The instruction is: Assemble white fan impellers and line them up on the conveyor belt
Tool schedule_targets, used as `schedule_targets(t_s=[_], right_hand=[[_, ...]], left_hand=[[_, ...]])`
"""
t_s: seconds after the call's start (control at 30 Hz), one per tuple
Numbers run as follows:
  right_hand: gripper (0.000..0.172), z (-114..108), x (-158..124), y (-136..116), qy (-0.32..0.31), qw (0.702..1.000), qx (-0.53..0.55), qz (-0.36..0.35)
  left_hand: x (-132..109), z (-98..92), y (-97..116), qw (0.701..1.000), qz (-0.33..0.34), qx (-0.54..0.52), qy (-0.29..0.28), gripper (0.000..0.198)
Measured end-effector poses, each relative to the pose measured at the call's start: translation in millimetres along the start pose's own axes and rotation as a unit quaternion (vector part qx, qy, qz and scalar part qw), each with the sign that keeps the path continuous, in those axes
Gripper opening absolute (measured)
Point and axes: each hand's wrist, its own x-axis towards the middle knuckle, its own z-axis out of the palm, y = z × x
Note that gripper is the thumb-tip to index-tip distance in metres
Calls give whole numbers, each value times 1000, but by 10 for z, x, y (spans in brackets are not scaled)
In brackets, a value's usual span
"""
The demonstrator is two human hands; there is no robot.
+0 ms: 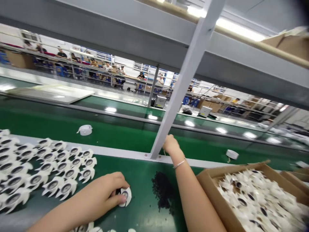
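Observation:
My left hand (113,190) pinches a small white round plastic part (126,197) between thumb and fingers, low over the green work surface (140,212). My right hand (172,145) reaches forward over the green conveyor belt (125,137), beside the white upright post. Its fingers are mostly hidden behind the post, with a thin light wire showing beneath them. Left of my left hand, many white fan impellers (65,188) with dark ring centres stand in rows. A heap of small black pieces (163,190) lies between my two arms.
A cardboard box (212,183) full of white impellers stands at the right. The slanting white post (178,87) rises from the table's rail. White round parts with wires, one at the left (85,130) and one at the right (232,154), lie on the belt. People sit at far benches.

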Motion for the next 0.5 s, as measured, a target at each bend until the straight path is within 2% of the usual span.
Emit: schedule_targets(t_s=[0.13, 0.23, 0.3, 0.4, 0.5], right_hand=[[44, -312, -103, 74, 74, 995, 12, 66], [48, -462, -140, 137, 102, 992, 19, 67], [51, -446, -125, 153, 77, 995, 20, 54], [53, -291, -72, 136, 0, 999, 14, 32], [48, -136, -47, 103, -73, 997, 10, -2]], left_hand=[[11, 6, -97, 995, -15, 70, 65, 28], [26, 13, -173, 989, -27, 115, 89, 31], [31, 15, -200, 987, -32, 126, 91, 32], [29, 16, -200, 986, -31, 135, 90, 31], [21, 10, -180, 986, -31, 137, 89, 31]])
